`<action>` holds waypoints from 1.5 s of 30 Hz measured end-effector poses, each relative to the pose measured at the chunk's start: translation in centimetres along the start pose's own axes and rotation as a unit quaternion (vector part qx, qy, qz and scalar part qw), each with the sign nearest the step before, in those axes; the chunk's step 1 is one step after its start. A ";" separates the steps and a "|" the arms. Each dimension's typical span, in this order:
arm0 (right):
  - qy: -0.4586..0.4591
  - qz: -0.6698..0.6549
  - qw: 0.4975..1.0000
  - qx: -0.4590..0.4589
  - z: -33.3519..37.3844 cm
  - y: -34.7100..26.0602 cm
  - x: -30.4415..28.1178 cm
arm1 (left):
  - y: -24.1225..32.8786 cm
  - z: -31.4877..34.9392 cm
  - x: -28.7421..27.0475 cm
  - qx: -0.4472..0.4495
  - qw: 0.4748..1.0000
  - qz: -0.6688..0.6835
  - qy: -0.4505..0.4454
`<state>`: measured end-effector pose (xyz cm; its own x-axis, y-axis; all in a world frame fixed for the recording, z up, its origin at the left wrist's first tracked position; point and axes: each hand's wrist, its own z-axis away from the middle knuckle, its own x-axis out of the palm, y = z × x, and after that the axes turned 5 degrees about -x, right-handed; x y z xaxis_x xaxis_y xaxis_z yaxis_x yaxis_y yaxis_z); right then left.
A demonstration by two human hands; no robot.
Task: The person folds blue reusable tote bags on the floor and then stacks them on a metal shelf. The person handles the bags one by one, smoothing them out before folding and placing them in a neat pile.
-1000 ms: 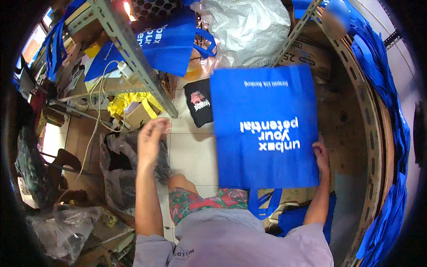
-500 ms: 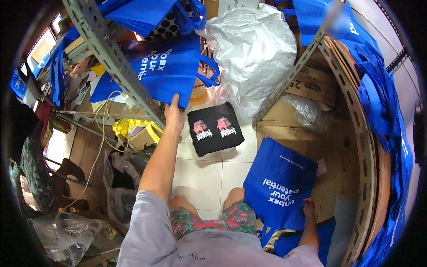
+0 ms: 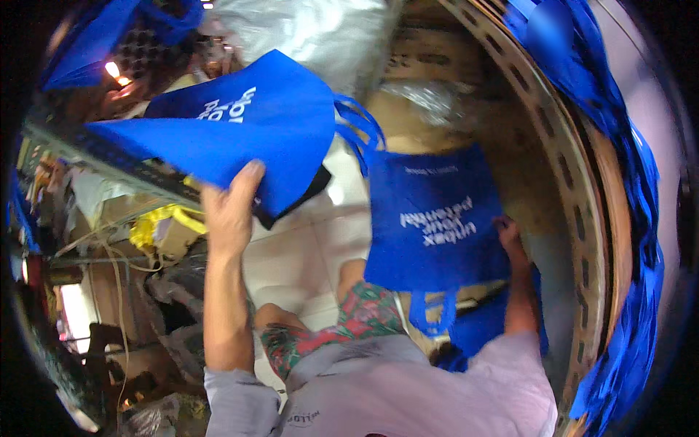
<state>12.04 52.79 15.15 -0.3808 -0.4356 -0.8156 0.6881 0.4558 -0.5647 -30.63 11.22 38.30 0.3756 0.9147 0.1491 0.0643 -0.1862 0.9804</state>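
The left hand [image 3: 231, 207] is up, fingers pinched on the lower edge of a blue bag [image 3: 240, 127] that sags over and ahead of it; the right hand [image 3: 508, 234] grips the side edge of a second bag [image 3: 431, 218] hanging flat to its left; both look light, limp, non-slip cloth, best taken by hem or handles [image 3: 431, 313]; tiled floor [image 3: 313, 247] lies between the hands.
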 end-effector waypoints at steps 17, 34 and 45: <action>0.129 -0.097 0.899 0.406 18.6 14.8 19.0 | -3.8 14.5 -4.2 -0.207 0.968 0.019 -0.141; -0.503 -0.482 0.678 0.233 15.2 -10.0 16.8 | -12.0 14.6 -3.7 -0.220 0.938 0.075 -0.256; -0.206 -0.359 0.906 0.092 16.0 -8.4 15.8 | -6.7 11.1 7.5 -0.385 0.816 0.208 -0.378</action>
<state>10.13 29.61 9.07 -0.5348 -0.8380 -0.1089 0.4597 -0.1804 -0.8696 -18.03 15.35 31.40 0.6987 0.2939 0.6523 -0.7044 0.1232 0.6990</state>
